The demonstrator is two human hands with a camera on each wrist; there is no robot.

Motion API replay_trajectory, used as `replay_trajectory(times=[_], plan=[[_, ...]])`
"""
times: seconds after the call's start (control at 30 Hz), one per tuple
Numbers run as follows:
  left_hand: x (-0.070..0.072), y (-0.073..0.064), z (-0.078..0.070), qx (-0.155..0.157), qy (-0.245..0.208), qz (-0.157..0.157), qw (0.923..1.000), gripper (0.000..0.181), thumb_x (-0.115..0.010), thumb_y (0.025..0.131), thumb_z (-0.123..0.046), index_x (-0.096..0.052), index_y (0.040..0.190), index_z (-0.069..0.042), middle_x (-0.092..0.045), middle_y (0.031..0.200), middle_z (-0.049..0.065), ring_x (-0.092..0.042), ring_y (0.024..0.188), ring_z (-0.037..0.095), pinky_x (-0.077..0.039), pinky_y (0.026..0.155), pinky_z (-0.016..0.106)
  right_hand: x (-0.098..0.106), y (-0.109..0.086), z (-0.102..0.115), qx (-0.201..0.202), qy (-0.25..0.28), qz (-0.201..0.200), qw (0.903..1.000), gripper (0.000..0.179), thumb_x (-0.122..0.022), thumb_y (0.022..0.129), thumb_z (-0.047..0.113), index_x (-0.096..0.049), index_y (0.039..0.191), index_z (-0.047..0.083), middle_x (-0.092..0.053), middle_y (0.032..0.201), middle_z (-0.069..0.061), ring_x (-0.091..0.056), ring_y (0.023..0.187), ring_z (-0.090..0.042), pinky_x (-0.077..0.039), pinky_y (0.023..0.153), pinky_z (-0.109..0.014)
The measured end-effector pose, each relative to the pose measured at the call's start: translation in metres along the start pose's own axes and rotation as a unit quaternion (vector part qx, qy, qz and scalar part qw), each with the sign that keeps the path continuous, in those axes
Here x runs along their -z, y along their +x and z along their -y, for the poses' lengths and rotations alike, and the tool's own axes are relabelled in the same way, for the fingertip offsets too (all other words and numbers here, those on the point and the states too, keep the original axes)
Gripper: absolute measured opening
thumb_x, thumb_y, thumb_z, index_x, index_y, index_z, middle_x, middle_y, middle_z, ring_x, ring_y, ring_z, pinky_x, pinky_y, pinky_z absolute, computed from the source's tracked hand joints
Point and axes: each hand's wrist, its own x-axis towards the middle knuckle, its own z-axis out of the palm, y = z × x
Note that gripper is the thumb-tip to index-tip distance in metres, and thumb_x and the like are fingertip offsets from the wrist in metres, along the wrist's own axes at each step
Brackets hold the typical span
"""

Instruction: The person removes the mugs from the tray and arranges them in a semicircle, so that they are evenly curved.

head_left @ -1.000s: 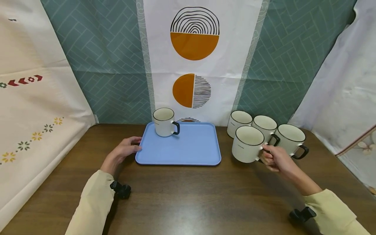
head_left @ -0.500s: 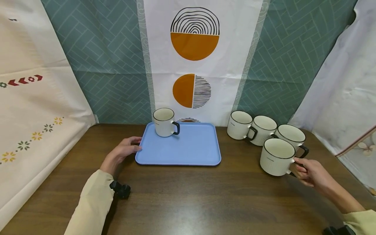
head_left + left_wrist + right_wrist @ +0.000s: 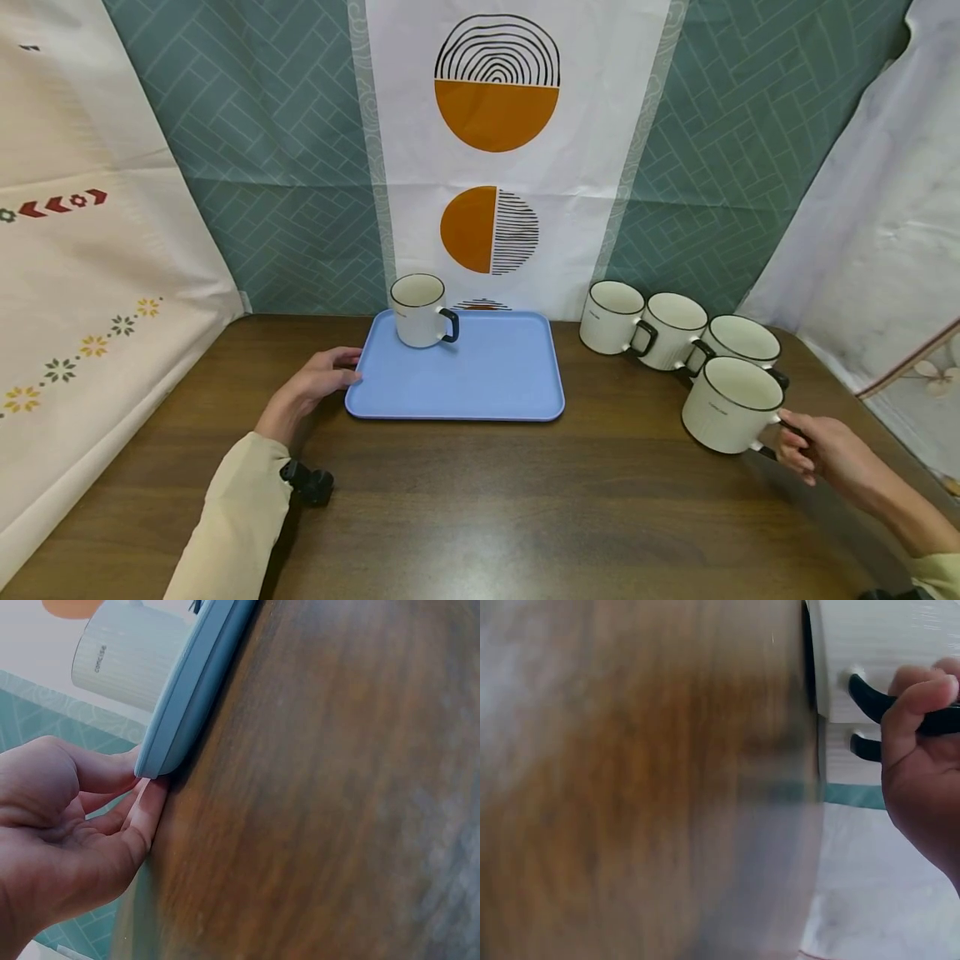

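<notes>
My right hand (image 3: 832, 454) grips the black handle of a white mug (image 3: 726, 414), upright with a slight tilt, at the right of the table. Whether its base touches the wood I cannot tell. In the right wrist view, curled fingers wrap that black handle (image 3: 866, 697). Over on the left, my left hand (image 3: 311, 390) pinches the left edge of a blue tray (image 3: 498, 379). The left wrist view has the thumb at the tray's rim (image 3: 176, 712) and fingertips just below it. Another white mug (image 3: 416, 321) stands upright on the tray's back left part.
Behind the held mug stand three more white mugs: a left one (image 3: 609, 325), a middle one (image 3: 667, 337) and a right one (image 3: 742, 337), partly hidden. The wooden table (image 3: 480, 508) meets a hanging cloth (image 3: 285, 208) at the back.
My right hand has carried the mug rightward and toward me, from in front of the left and middle mugs to in front of the right one. The left hand and tray stay put.
</notes>
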Motion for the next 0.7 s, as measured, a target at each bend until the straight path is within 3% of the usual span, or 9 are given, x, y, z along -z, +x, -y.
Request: replay_trajectory(times=[0.27, 0.7], plan=[[0.0, -0.003, -0.002, 0.001, 0.007, 0.001, 1.0, 0.054, -0.051, 0.095, -0.001, -0.029, 0.141, 0.016, -0.035, 0.138, 0.035, -0.042, 0.118, 0.04, -0.038, 0.102, 0.05, -0.001, -0.005, -0.001, 0.003, -0.116, -0.03, 0.9928, 0.044, -0.015, 0.108, 0.015, -0.028, 0.073, -0.008, -0.045, 0.061, -0.014, -0.043, 0.057, -0.033, -0.03, 0.051, -0.044], [-0.001, -0.002, -0.003, 0.007, -0.004, 0.0, 1.0, 0.055, -0.051, 0.095, -0.001, -0.028, 0.142, 0.015, -0.035, 0.139, 0.034, -0.04, 0.119, 0.04, -0.037, 0.103, 0.05, 0.006, -0.015, -0.004, 0.0, -0.133, -0.034, 0.9905, 0.045, -0.013, 0.108, 0.013, -0.029, 0.074, -0.012, -0.052, 0.067, -0.012, -0.045, 0.061, -0.03, -0.034, 0.054, -0.041]])
